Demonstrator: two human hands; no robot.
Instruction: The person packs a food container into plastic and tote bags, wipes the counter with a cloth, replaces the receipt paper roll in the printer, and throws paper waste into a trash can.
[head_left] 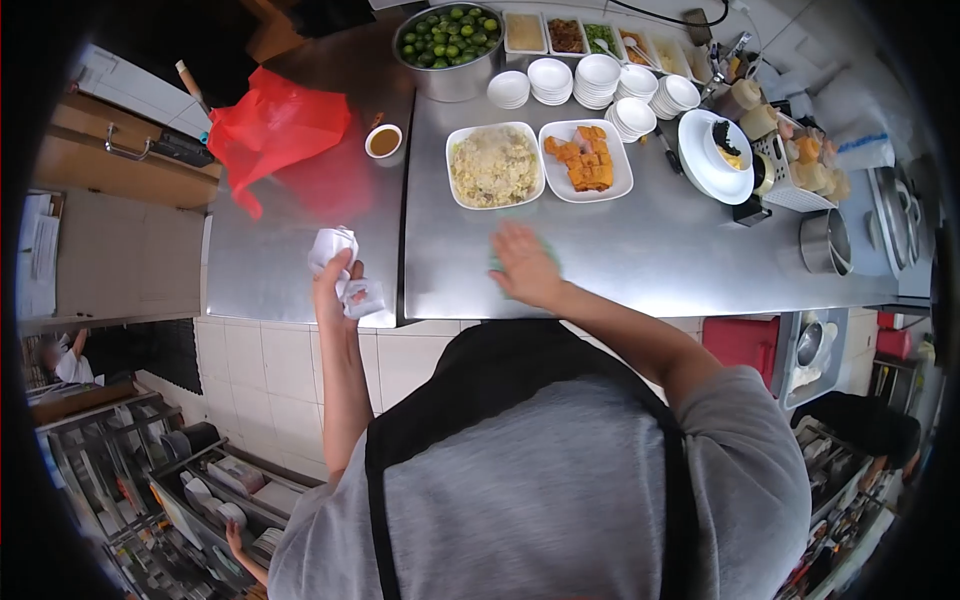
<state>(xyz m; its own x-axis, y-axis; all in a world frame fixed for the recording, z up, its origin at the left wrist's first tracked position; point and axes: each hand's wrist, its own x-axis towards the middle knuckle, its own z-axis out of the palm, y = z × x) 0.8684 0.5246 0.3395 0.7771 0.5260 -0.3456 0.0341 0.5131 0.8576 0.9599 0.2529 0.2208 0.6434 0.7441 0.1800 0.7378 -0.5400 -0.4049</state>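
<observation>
Crumpled white paper [333, 247] is gripped in my left hand [336, 285], which hovers by the front edge of the steel counter. A loose, paler piece [362, 298] hangs below the fingers. My right hand [524, 264] lies palm down and somewhat blurred, its fingers stretched out over a greenish cloth [548, 247] that is mostly hidden under it. Just beyond that hand stand a square white dish of fried rice [494, 168] and another dish with orange-brown fried pieces [584, 168]. A small bowl of brown sauce [383, 141] sits farther left.
A red plastic bag [275, 130] lies on the left counter. Behind the dishes are a pot of limes [450, 45], stacked white bowls [597, 78] and ingredient trays [566, 36]. A white plate [712, 165] and a metal pot [824, 243] stand right. Other people appear at the edges.
</observation>
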